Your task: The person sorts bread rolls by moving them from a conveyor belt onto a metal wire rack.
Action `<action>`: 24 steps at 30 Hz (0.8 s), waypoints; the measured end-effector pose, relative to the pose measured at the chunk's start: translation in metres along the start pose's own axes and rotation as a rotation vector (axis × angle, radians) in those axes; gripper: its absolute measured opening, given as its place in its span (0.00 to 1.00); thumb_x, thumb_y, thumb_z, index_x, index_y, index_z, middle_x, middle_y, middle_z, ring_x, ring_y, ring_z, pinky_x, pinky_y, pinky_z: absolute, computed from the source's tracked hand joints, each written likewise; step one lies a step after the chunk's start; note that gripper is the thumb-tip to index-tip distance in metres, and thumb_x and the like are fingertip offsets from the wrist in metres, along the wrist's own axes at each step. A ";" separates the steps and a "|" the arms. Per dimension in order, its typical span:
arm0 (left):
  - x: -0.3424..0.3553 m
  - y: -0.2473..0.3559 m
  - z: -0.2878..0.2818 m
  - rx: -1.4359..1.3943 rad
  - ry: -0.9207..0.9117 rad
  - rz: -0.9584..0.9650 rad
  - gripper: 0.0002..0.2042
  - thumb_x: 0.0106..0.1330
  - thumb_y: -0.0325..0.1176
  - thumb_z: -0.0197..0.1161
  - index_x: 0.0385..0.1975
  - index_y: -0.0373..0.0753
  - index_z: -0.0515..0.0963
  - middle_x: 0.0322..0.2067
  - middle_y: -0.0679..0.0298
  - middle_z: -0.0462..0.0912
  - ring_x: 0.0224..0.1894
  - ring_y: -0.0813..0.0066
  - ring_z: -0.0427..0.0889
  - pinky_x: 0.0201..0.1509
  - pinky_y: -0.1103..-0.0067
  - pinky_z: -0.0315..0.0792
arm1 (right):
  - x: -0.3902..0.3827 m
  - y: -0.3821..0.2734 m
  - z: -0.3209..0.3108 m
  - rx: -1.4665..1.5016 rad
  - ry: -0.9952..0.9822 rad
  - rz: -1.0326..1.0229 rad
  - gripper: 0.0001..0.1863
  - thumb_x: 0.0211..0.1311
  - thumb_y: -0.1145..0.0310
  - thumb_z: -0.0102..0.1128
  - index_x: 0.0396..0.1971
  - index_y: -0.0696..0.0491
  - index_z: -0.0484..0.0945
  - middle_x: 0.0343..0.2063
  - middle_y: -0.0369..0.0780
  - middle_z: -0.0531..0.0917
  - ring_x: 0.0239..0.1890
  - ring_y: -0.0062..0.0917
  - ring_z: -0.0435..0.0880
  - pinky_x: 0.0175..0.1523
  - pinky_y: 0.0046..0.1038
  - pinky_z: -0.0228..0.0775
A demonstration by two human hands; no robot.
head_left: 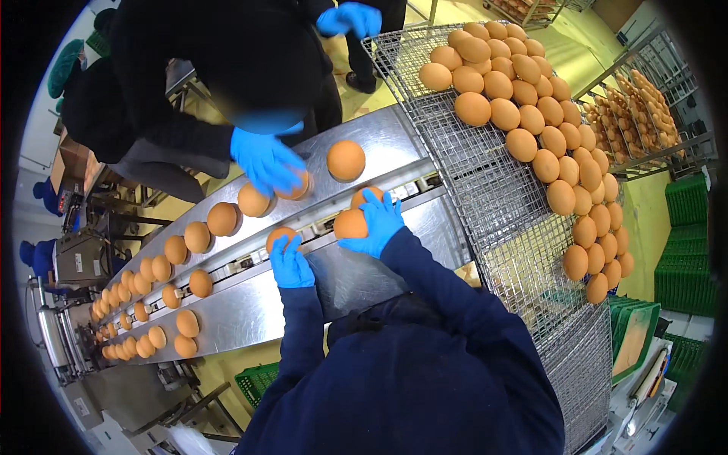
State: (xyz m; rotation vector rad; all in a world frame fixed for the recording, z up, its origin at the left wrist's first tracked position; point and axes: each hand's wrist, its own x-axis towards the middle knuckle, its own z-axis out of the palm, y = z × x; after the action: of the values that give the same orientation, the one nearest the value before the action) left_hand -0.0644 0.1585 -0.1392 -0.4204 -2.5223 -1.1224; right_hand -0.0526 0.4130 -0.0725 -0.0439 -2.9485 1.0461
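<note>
Round brown buns run along a steel conveyor table with a narrow central channel. My left hand [293,265], in a blue glove, has its fingers closed against a bun [280,239] at the channel. Further right, my right hand [381,225], gloved the same way, grips a bun [350,224] by its side. Another bun [365,199] sits just beyond it in the channel, touching or nearly touching my fingers. A single bun [346,161] rests on the far steel ledge [387,140].
Across the table, a co-worker's blue-gloved hand [265,161] is over a bun, blurred by motion. To my right, a wire rack [485,167] carries many buns [547,164]. Green crates [686,250] are stacked at far right. More buns [199,236] line the conveyor leftward.
</note>
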 end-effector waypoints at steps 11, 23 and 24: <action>0.054 0.087 0.031 -0.239 -0.136 0.108 0.14 0.60 0.21 0.54 0.44 0.39 0.80 0.47 0.55 0.75 0.52 0.64 0.74 0.56 0.73 0.69 | -0.019 0.053 -0.039 -0.459 0.444 0.235 0.38 0.50 0.47 0.60 0.64 0.36 0.62 0.63 0.53 0.59 0.66 0.59 0.48 0.65 0.64 0.36; 0.126 0.290 0.198 -0.261 -0.681 0.733 0.37 0.51 0.43 0.69 0.62 0.38 0.63 0.59 0.42 0.62 0.61 0.37 0.58 0.64 0.54 0.54 | -0.234 0.150 -0.194 -0.647 0.800 1.068 0.47 0.43 0.40 0.68 0.61 0.49 0.64 0.59 0.53 0.66 0.58 0.49 0.66 0.62 0.48 0.55; 0.136 0.302 0.232 -0.140 -0.585 0.866 0.40 0.50 0.50 0.68 0.62 0.41 0.63 0.60 0.43 0.61 0.62 0.35 0.55 0.63 0.49 0.52 | -0.245 0.158 -0.199 -0.715 0.735 1.187 0.49 0.41 0.39 0.69 0.62 0.49 0.62 0.56 0.53 0.68 0.53 0.47 0.71 0.58 0.42 0.62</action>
State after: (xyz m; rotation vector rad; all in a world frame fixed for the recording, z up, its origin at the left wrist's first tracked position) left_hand -0.1095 0.5449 -0.0296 -1.8751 -2.2144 -0.8750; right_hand 0.2003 0.6534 -0.0178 -1.8169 -2.2186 -0.1974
